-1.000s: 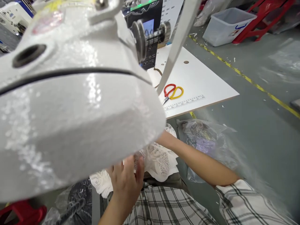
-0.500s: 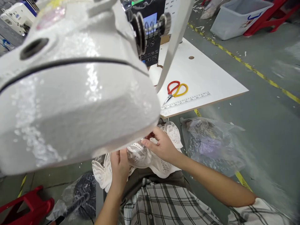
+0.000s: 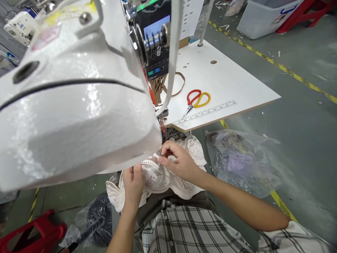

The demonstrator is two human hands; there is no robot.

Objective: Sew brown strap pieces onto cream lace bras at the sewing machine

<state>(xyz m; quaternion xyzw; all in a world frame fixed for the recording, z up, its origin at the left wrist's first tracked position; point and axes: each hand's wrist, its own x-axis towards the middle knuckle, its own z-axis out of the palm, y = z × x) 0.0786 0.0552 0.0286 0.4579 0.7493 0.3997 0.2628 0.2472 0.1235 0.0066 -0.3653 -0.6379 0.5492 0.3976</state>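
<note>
A white lace bra (image 3: 155, 177) lies across my lap, bunched beneath the head of a white sewing machine (image 3: 79, 130). My left hand (image 3: 133, 181) is closed on the bra's upper edge, with fingertips partly hidden under the machine. To its right, thumb and bent forefinger of my right hand (image 3: 179, 160) pinch the bra's edge close to the needle area. The machine head covers part of the cloth there, so the exact stitching point is hidden.
On the white table (image 3: 229, 80) lie red-and-yellow-handled scissors (image 3: 196, 100), a ruler strip (image 3: 207, 111) and tan elastic bands (image 3: 158, 88). A control panel (image 3: 155, 45) stands behind the machine. Plastic bags (image 3: 242, 161), a red stool (image 3: 34, 232) and a clear bin (image 3: 263, 17) are on the floor.
The view has shifted, so the machine head sits further left and uncovers the tan bands and more of the panel. Both hands keep nearly the same hold on the bra.
</note>
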